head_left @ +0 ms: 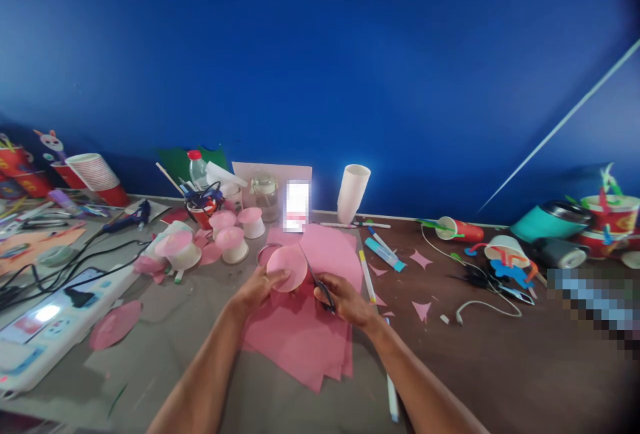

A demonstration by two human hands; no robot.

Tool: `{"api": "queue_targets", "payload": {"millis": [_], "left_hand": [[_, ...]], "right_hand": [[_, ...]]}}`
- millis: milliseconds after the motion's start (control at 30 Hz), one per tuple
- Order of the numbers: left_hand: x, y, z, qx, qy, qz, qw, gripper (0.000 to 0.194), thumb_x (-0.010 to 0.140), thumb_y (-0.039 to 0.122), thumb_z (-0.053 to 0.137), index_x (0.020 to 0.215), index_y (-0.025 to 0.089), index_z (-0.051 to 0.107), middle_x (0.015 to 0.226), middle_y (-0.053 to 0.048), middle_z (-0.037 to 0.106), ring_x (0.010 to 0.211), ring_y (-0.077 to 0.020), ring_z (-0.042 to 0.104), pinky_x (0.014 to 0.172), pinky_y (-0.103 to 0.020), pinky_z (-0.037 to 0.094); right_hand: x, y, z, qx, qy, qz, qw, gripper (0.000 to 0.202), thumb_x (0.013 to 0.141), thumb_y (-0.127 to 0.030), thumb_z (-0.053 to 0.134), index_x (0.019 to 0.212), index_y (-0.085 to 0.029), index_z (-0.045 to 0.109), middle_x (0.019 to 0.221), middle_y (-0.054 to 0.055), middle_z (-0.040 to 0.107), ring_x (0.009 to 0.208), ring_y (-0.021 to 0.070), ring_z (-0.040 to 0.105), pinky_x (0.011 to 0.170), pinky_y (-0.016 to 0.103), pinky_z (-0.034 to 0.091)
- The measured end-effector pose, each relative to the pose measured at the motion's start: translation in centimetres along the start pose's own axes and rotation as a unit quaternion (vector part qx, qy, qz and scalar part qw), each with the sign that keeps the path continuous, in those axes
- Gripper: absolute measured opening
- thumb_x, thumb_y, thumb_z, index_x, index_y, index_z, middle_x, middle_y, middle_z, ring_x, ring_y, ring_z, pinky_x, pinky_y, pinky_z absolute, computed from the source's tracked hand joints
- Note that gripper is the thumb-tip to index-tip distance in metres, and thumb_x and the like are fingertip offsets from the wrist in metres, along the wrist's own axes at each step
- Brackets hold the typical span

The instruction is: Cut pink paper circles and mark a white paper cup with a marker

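My left hand [259,286] pinches a round pink paper disc [290,266] by its left edge. In my right hand [346,297] is a pair of scissors [325,293] with dark handles, its blades pointing up and left beside the disc's right edge. Whether the blades touch the paper I cannot tell. Under both hands lies a stack of pink paper sheets [300,344], with another pink sheet [333,251] behind. To the left stand several white paper cups topped with pink discs, one of them a pink-topped cup [233,246].
A white power strip [65,314] with black cables lies at the left. Pink scraps [421,311], markers [367,277] and a glue stick [385,254] are scattered right of the sheets. At the back stand a glass jar [264,199] and a white cup stack [353,193]. A blue wall rises behind.
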State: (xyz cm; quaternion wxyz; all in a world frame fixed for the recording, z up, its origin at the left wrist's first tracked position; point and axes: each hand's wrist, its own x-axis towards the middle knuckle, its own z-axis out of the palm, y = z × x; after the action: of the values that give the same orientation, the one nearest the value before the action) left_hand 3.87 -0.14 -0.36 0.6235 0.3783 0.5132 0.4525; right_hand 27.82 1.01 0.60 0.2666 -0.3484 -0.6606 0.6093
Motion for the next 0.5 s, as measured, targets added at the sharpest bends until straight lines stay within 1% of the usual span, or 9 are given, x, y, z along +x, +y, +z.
{"api": "queue_targets", "payload": {"millis": [133,233,400,467,500], "left_hand": [[0.06,-0.09,-0.06,0.001,-0.022,0.011,1.000,0.045,0.056,0.051,0.102,0.077,0.019,0.081,0.079,-0.015,0.086,0.081,-0.0356,0.083,0.069,-0.037,0.062],[0.10,-0.16,-0.10,0.009,-0.020,0.020,1.000,0.041,0.058,0.052,0.101,0.073,0.020,0.080,0.073,-0.014,0.084,0.076,-0.0337,0.081,0.069,-0.037,0.062],[0.16,-0.30,-0.24,0.022,-0.039,0.026,0.999,0.038,0.066,0.053,0.096,0.067,0.018,0.080,0.072,-0.016,0.084,0.072,-0.0313,0.077,0.069,-0.037,0.059],[0.09,-0.31,-0.32,0.025,-0.035,0.028,0.999,0.038,0.067,0.052,0.095,0.070,0.017,0.080,0.072,-0.016,0.083,0.072,-0.0318,0.077,0.069,-0.038,0.058],[0.03,-0.30,-0.36,0.023,-0.024,0.032,0.999,0.038,0.067,0.050,0.096,0.072,0.016,0.081,0.071,-0.016,0.083,0.072,-0.0324,0.077,0.069,-0.038,0.058]], "right_hand": [[-0.17,-0.18,0.29,0.005,0.008,-0.002,1.000,0.066,0.084,-0.087,0.076,0.080,-0.025,0.055,0.069,-0.004,0.053,0.064,0.0144,0.044,0.062,0.032,0.043],[-0.18,-0.30,0.42,0.011,0.016,0.001,1.000,0.068,0.082,-0.088,0.078,0.079,-0.025,0.055,0.067,-0.004,0.054,0.064,0.0143,0.046,0.061,0.031,0.044],[-0.03,-0.19,0.44,0.007,0.019,0.003,1.000,0.069,0.078,-0.089,0.082,0.078,-0.025,0.055,0.066,-0.004,0.054,0.063,0.0136,0.045,0.059,0.030,0.042],[0.02,-0.09,0.42,0.006,0.017,0.004,1.000,0.068,0.079,-0.088,0.082,0.077,-0.025,0.054,0.067,-0.004,0.054,0.063,0.0138,0.045,0.059,0.031,0.041],[0.03,-0.04,0.41,0.006,0.015,0.005,1.000,0.068,0.079,-0.087,0.082,0.077,-0.025,0.054,0.067,-0.004,0.054,0.063,0.0140,0.045,0.059,0.031,0.041]]}}
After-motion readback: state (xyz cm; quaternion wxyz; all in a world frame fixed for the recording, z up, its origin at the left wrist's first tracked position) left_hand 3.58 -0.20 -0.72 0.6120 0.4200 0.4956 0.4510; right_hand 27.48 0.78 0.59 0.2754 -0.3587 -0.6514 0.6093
